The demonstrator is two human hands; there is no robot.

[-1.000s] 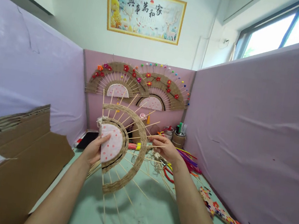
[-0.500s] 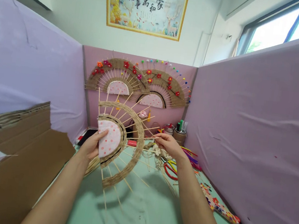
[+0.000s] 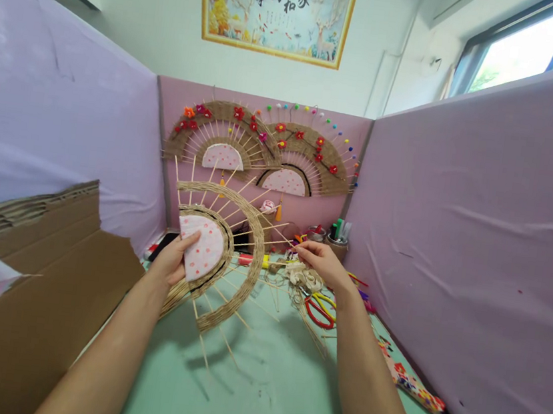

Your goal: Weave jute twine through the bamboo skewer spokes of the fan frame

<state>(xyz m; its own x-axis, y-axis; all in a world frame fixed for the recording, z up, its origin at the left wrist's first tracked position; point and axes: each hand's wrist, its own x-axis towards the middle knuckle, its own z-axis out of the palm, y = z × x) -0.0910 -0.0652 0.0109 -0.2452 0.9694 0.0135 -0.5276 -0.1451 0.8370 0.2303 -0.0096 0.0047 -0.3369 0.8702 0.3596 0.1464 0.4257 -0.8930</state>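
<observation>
My left hand [image 3: 172, 263] grips a half-made woven fan [image 3: 232, 242] by its pink dotted centre, thumb on the front. The fan has thin wooden sticks fanning out and two bands of tan twine. It is held up above the green table [image 3: 265, 380]. My right hand [image 3: 320, 263] is beside the fan's right side, fingers pinched close together at the tips of the sticks; I cannot make out what they hold. A loose bundle of twine [image 3: 304, 279] lies just under that hand.
Two finished fans with red flowers [image 3: 263, 151] hang on the pink back panel. Red-handled scissors [image 3: 318, 308], coloured sticks, pen cups [image 3: 337, 240] and a patterned strip [image 3: 411, 383] lie at the right. Cardboard sheets [image 3: 39, 292] lean at the left. Purple partitions enclose both sides.
The fan and both hands have shifted up and slightly left, farther from me. My right hand moved a little away from the fan's rim, towards the twine bundle.
</observation>
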